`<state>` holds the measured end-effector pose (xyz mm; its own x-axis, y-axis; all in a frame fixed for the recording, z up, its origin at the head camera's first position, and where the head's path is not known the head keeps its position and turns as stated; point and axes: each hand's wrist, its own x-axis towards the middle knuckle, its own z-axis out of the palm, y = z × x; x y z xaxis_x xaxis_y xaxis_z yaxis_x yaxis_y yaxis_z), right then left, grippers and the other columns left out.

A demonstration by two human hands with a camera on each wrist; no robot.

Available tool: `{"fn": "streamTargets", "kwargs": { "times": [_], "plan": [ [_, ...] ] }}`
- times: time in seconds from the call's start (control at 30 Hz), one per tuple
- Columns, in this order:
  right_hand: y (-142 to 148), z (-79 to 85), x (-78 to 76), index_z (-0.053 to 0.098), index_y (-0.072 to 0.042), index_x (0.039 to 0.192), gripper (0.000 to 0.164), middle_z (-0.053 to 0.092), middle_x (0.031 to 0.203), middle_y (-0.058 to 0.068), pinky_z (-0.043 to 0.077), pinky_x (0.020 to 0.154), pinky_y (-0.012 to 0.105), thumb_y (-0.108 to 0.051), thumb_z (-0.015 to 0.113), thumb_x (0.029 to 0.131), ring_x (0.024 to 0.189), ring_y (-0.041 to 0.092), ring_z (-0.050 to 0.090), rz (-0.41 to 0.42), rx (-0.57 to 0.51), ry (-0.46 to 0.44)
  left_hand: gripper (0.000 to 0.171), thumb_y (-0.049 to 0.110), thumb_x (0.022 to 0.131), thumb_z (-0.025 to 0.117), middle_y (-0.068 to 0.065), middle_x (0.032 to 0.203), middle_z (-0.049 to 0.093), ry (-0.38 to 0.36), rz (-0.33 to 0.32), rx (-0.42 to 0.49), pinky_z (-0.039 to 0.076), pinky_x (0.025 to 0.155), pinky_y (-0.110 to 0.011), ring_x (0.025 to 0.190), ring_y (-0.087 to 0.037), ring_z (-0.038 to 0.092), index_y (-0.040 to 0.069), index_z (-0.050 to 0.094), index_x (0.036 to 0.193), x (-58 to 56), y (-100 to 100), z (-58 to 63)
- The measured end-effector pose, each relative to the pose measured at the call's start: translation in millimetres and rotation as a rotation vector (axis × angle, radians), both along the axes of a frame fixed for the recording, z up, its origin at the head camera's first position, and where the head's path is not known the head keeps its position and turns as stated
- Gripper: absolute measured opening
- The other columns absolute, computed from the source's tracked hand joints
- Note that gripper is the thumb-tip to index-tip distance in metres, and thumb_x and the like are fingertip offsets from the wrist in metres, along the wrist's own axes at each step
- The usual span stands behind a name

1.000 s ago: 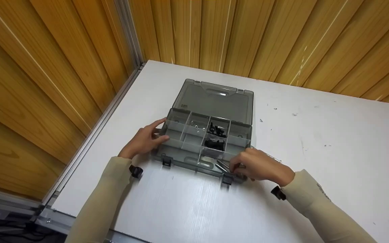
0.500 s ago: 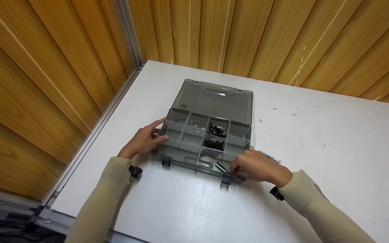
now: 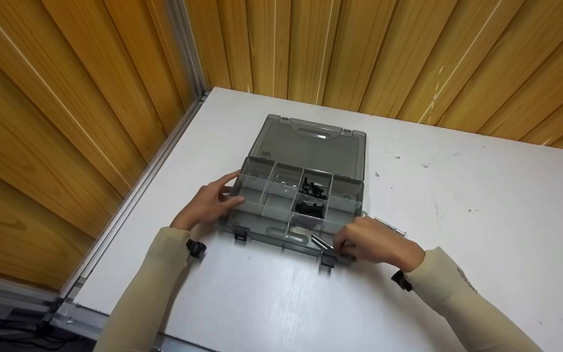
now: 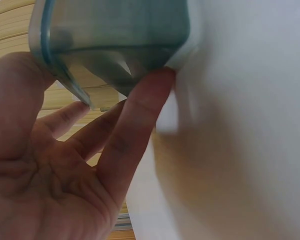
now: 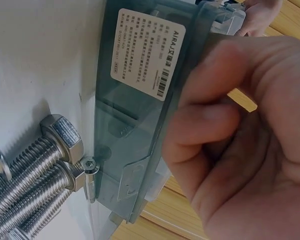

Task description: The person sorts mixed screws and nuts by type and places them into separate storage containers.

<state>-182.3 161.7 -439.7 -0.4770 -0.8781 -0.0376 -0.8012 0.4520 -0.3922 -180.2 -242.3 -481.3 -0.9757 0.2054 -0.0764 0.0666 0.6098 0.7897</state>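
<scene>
A smoky grey, transparent parts box [image 3: 271, 225] lies with its lid [image 3: 311, 146] folded back. My left hand [image 3: 208, 200] grips its left side, thumb over the rim and a finger against the lower corner, as the left wrist view shows. My right hand [image 3: 372, 239] reaches over the right wall into the front right compartment with bent fingers. A shiny metal shaft [image 3: 321, 242] lies there beside the fingertips, which are hidden. In the right wrist view curled fingers [image 5: 205, 125] show at the rim. Whether they pinch anything cannot be seen.
Large hex bolts [image 5: 35, 165] and a small socket-head screw [image 5: 90, 172] lie on the white table [image 3: 271, 303] beside the box's right wall. Black parts [image 3: 313, 188] and small shiny pieces [image 3: 284, 185] sit in other compartments. Wood-patterned walls [image 3: 340, 54] border the table.
My right hand has shifted slightly left within the front right compartment, and less of the metal shafts shows beside its fingers. The left hand and box stay put.
</scene>
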Motion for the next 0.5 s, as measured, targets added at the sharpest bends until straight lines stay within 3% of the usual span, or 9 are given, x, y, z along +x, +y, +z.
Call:
{"fn": "streamTargets", "kwargs": {
  "times": [0.07,0.17,0.27,0.33,0.5],
  "plan": [
    [1,0.4,-0.7,0.074,-0.018,0.073,0.029,0.064,0.066,-0.011,0.047,0.059,0.023,0.010,0.070,0.079,0.058,-0.002,0.049,-0.003,-0.007,-0.023,0.075,0.035,0.101,0.069,-0.024,0.152,0.049,0.005,-0.001,-0.011,0.044,0.106,-0.059,0.132,-0.041,0.055,0.022,0.030,0.164,-0.1,0,-0.1],
    [5,2.8,-2.6,0.078,-0.015,0.083,0.023,0.071,0.075,-0.007,0.050,0.056,0.023,0.006,0.070,0.088,0.054,-0.002,0.054,-0.024,-0.051,-0.130,0.075,0.033,0.101,0.069,-0.024,0.154,0.046,0.008,-0.004,-0.003,0.044,0.106,-0.059,0.133,-0.042,0.054,0.021,0.030,0.164,0.3,0,0.0],
    [13,5.7,-7.2,0.079,-0.013,0.095,0.019,0.076,0.087,-0.002,0.053,0.054,0.024,0.003,0.068,0.094,0.054,0.001,0.060,-0.048,-0.189,-0.205,0.075,0.033,0.101,0.069,-0.022,0.156,0.044,0.008,-0.007,0.016,0.044,0.107,-0.060,0.134,-0.042,0.054,0.022,0.030,0.164,0.7,1,0.1],
    [20,7.2,-11.9,0.079,-0.014,0.099,0.020,0.077,0.090,-0.002,0.053,0.054,0.025,0.003,0.068,0.095,0.058,0.004,0.062,-0.069,-0.307,-0.182,0.075,0.033,0.101,0.069,-0.022,0.156,0.044,0.009,-0.008,0.023,0.044,0.106,-0.060,0.134,-0.042,0.054,0.022,0.030,0.164,0.8,1,-0.3],
    [36,7.8,-23.5,0.079,-0.016,0.100,0.025,0.077,0.092,-0.002,0.048,0.057,0.020,0.006,0.071,0.091,0.066,0.007,0.062,-0.218,-0.514,0.019,0.075,0.034,0.101,0.069,-0.023,0.155,0.046,0.011,-0.011,0.020,0.045,0.105,-0.060,0.133,-0.042,0.054,0.021,0.030,0.164,0.7,0,0.5]
  ]
}}
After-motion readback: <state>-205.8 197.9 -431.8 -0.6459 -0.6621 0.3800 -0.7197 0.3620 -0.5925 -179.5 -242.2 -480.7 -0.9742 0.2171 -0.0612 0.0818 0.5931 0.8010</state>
